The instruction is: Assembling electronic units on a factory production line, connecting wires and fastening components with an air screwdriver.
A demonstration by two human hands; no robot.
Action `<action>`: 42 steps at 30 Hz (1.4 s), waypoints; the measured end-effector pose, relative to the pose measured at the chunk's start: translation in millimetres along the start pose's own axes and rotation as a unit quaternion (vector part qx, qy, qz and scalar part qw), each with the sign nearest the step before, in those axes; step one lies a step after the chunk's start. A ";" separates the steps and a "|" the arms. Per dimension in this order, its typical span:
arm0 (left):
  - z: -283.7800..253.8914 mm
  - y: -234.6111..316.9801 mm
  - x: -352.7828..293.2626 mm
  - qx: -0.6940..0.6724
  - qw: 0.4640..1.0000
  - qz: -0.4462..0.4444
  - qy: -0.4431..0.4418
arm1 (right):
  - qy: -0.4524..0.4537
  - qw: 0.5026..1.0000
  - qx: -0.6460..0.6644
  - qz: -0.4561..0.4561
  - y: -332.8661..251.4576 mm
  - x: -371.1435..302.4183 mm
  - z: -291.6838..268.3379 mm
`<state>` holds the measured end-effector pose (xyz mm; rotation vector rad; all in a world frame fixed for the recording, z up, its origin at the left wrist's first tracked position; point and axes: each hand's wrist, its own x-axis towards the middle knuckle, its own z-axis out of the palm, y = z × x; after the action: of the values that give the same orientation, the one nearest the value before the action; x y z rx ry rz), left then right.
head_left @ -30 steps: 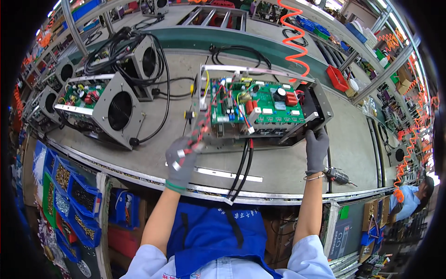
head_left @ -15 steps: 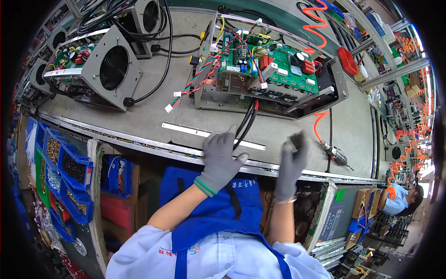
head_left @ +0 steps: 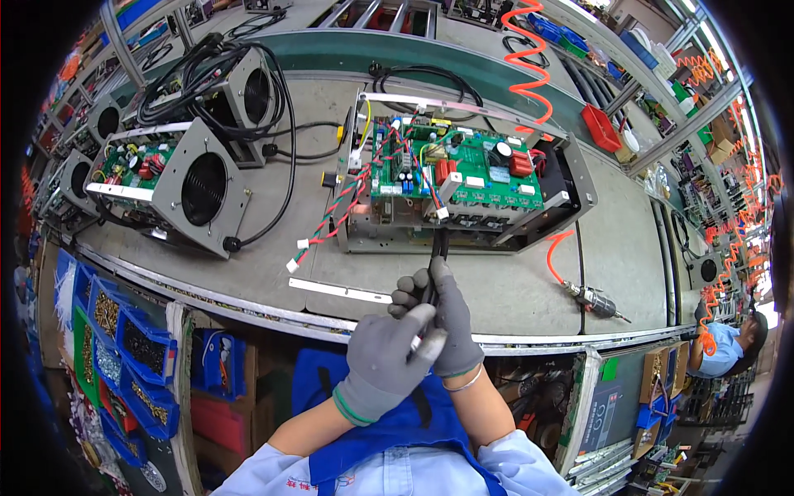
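Observation:
Both my hands wear grey gloves and meet in front of an open metal chassis with a green circuit board on top. Black cables run out of its near side toward me. My right hand is closed around these cables just below the chassis. Close beside it, my left hand pinches the lower part of the cables; a small whitish bit shows at its fingertips, too small to name. A flat white metal strip lies on the bench left of my hands. Red, green and white-plugged wires hang off the chassis's left side.
A power screwdriver on an orange coiled hose lies at the right. Similar units with fans stand at the left, black cables heaped over them. Blue bins of screws hang below the bench edge. Another person is at far right.
My right hand has come left and closed on the black cables. My left hand has shifted lower, beside it. The view has shifted, showing more of the far bench.

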<state>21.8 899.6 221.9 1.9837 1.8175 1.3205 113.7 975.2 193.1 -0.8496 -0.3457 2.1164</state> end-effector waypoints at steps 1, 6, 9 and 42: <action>-1.2 -0.1 5.1 -0.014 1.000 0.027 0.001 | -0.004 1.000 0.000 -0.005 -1.6 5.4 -2.8; 5.8 1.9 25.9 -0.084 0.992 0.090 0.025 | -0.057 0.995 0.075 -0.027 -9.8 16.9 -11.7; -1.9 -5.9 40.8 -0.087 0.990 0.104 0.046 | 0.055 0.986 -0.096 -0.128 -20.2 -10.8 -3.6; -32.9 -44.0 185.6 0.042 0.983 0.146 -0.104 | 0.048 0.793 -0.376 -0.476 -75.2 -27.7 34.4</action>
<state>-54.4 1056.5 305.7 2.4045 1.5572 1.0655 146.9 1002.9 268.8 -0.9140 -1.3090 0.9380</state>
